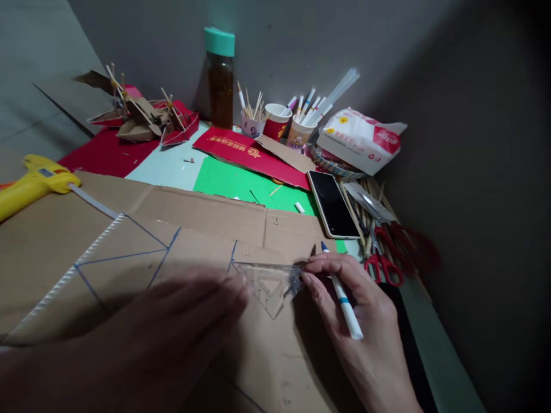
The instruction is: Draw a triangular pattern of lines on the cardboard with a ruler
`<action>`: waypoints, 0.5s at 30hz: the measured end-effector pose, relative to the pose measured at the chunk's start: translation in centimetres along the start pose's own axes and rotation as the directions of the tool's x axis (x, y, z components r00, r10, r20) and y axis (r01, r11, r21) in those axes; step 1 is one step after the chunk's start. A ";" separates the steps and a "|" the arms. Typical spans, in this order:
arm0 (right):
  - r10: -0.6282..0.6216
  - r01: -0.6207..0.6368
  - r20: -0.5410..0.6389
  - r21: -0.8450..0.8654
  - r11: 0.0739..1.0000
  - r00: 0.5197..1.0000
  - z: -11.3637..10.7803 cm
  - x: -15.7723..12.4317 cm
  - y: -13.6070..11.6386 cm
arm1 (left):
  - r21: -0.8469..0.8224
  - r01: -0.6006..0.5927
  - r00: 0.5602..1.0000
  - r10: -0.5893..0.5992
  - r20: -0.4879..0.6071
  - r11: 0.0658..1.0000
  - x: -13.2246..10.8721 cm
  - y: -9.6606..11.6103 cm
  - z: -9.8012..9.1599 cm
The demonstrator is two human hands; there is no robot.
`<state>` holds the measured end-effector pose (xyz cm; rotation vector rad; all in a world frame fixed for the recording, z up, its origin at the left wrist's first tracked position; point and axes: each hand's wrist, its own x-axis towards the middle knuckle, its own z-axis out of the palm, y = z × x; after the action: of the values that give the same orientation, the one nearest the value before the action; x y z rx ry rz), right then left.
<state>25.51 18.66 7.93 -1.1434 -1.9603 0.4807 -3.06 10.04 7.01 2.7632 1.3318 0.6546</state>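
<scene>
Nearest to me, my left hand [172,327] lies flat and blurred on the sheet of cardboard [206,229], fingers spread and holding nothing, its fingertips pressing at the near edge of a clear plastic set square [269,287]. Just right of it, my right hand [357,321] is closed around a white marker [344,301] with a blue tip, held pen-fashion, while its fingertips touch the right corner of the set square. The set square rests flat on the cardboard between the two hands. Left of and beyond my left hand, several blue ruled lines [146,252] already cross the cardboard, forming angled panels; I judge the marking-out partly done, with the stretch under the set square and the bare cardboard near me still unmarked, and no cut visible along those lines. Beyond my right hand lie red-handled scissors [387,261] and a dark phone [333,203]. Far to the left of my grip rests a yellow glue gun [34,180]. Farther back lie green paper [241,183], red paper, small cardboard models [142,117], cups of sticks and pens [279,117], and a capped bottle [220,77].
</scene>
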 end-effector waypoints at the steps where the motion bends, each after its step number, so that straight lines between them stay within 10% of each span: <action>1: 0.004 -0.004 0.005 -0.009 1.000 1.000 0.2 -0.1 0.0 | 0.079 -0.083 0.997 0.083 0.005 0.993 -0.1 0.8 0.4; 7: -0.091 0.096 0.050 -0.112 0.989 0.995 0.5 -0.6 0.0 | 0.150 -0.102 0.983 0.122 -0.134 0.983 2.3 1.2 1.3; 15: -0.146 0.196 0.173 -0.314 0.929 0.974 -0.3 -0.9 0.2 | 0.163 -0.064 0.998 0.066 -0.006 0.985 1.1 1.7 2.2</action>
<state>26.09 17.94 7.60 -1.1493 -2.3091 0.1477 -0.37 10.12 5.74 2.9460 1.3610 0.5899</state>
